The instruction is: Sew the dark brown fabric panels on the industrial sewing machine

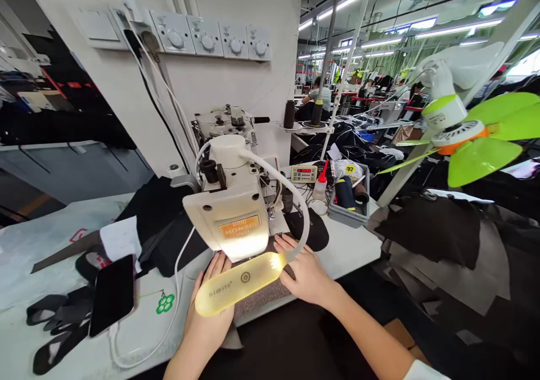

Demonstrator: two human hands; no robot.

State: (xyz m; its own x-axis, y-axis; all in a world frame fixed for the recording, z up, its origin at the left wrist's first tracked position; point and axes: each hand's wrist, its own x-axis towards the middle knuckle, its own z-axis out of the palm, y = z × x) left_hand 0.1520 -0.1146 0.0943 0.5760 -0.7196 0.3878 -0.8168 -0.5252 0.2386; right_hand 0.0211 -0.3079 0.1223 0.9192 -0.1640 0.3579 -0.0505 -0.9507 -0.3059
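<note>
Station: sewing machine (pixel 225 211), lamp lit at its head. The workpiece, a grey-brown textured cloth (pixel 264 297), lies at the front of the machine, on the near edge of the table (pixel 354 250), between the two hands and partly hidden by the lamp (pixel 240 284).

Right hand (pixel 306 276): laid on the cloth, fingers extended toward the machine, not clenched. Left hand (pixel 213 329): at the opposite side of the cloth, its fingertips just beside the machine head; the lamp covers its middle, so whether it pinches the fabric or merely rests on it cannot be told. The needle area is not visible from this view.

Assessment: the step in hand appears to be guiding the cloth at the machine. Good practice calls for light, even pressure from both palms, the fabric flat and square, with no pull against the feed. Fingertips should stay clear of the needle area; those of the left hand warrant most attention. The white cable (pixel 179 279) and the phone (pixel 113 295) on the left should be kept off the fabric's path.
</note>
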